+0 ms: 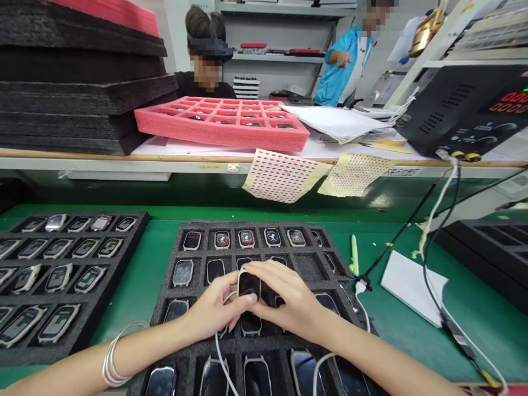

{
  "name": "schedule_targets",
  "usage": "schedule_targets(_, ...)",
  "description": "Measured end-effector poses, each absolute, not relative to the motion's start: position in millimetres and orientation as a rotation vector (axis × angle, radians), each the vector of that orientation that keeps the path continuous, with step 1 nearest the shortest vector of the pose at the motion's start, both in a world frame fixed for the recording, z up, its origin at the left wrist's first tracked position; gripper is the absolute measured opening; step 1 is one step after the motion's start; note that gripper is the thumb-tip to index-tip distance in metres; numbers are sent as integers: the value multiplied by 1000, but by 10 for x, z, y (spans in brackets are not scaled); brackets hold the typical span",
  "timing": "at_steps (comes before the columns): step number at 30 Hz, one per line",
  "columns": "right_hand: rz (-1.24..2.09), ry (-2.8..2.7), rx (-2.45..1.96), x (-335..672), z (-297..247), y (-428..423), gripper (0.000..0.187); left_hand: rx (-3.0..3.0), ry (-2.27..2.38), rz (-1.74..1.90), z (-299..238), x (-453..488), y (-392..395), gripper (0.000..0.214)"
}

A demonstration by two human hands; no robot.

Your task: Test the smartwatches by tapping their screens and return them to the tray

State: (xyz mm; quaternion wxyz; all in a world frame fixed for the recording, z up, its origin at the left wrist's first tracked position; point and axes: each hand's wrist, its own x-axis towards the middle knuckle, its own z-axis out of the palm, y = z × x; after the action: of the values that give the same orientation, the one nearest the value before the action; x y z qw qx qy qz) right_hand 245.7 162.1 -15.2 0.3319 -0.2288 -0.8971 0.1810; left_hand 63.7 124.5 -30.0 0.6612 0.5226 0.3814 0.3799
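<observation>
A strapless smartwatch [249, 281] with a dark screen is held above a black foam tray [231, 346]. My left hand [220, 305] grips its left side, thumb across the lower edge of the screen. From the other side, my right hand [284, 291] closes on the watch, fingertips at its top corner. A white cable [221, 355] rises from the front to my left fingers; its end is hidden there. Beneath my hands, the tray's pockets hold more watches, several in the back row with lit faces [246, 238].
Another foam tray of watches [136, 231] lies on the left. To the right are a green pen [354, 250], white paper [412, 286] and cables. On the shelf stand black foam stacks [74, 110], a pink tray [223, 137] and a power supply [462, 110]. Two people are beyond.
</observation>
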Motion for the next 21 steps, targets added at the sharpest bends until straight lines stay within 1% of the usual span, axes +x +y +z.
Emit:
schedule_targets(5, 647, -2280, -585, 2443, -115, 1634, 41, 1063, 776, 822, -295, 623, 1262, 27)
schedule_targets(8, 913, -2185, -624, 2442, -86, 1670, 42, 873, 653, 795, -280, 612, 1296, 27)
schedule_targets(12, 1345, -1951, -679, 2441, -80, 1716, 30, 804, 545, 781, -286, 604, 1338, 29)
schedule_targets(15, 1581, -1760, -737, 2415, -96, 1725, 28, 762, 470, 794, -314, 595, 1358, 26)
schedule_targets(18, 1707, -1641, -754, 2378, -113, 1722, 28, 741, 450, 793, -335, 579, 1370, 25)
schedule_targets(21, 1747, -1596, -754, 2362, -127, 1727, 28, 746, 455, 785, -335, 564, 1370, 26)
